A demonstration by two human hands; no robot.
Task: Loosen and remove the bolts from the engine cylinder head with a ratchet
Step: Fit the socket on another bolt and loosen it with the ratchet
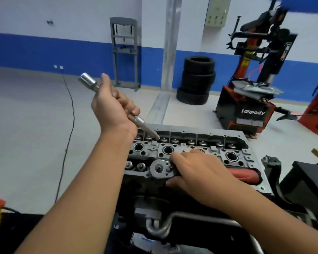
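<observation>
Left hand is curling round a long steel extension, socket end up and away, bit end dipping toward the far valve row of the head. Right hand is resting on the ratchet, fingers and thumb bending about its neck just behind the round drive, while the red grip is poking out past the wrist. The ratchet is lying flat along the near edge of the head.

By my judgement the extension is handling as a stiff, fairly heavy rod, smooth and likely oily (so slippery); the knurled band near the lower end is looking like the surest place to pinch. The ratchet is wanting a hold at the red grip for leverage. No bolt is showing plainly from here; the holes are too small to read.

Around the work, only one view is offering itself: a tyre stack and a red-and-black tyre changer are standing well apart behind, a grey press frame is sitting by the wall, and a cable is trailing across the floor. A metal pipe is curving below the head, near the forearms, possibly crowding a low swing.
</observation>
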